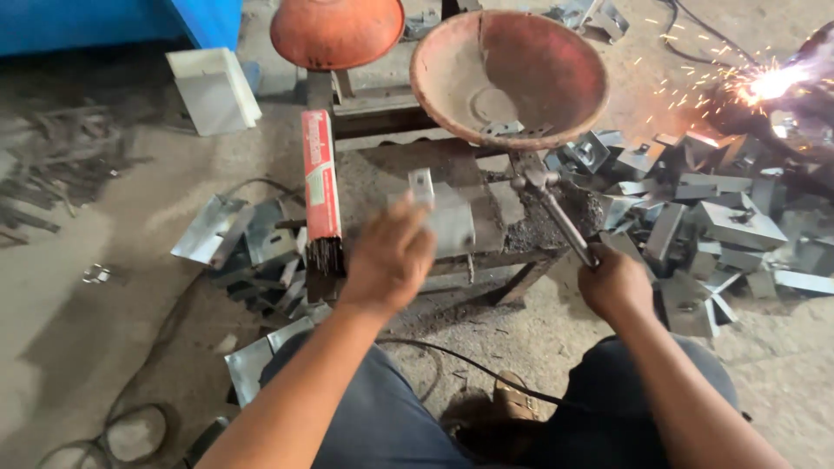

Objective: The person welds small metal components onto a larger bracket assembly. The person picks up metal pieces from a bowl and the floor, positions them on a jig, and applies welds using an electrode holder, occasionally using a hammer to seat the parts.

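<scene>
Head view: the left hand (pixel 388 258) is closed around a small bent metal bracket (pixel 422 186), holding it upright just above the low steel surface (pixel 486 227); the hand is blurred, so its exact grip is unclear. The right hand (pixel 613 282) is clenched on the lower end of the electrode holder (pixel 556 213), whose long axis slants up and left toward the surface's far edge, below the rusty bowl (pixel 508 76). The bracket lies left of the holder's tip, nearer the left hand.
</scene>
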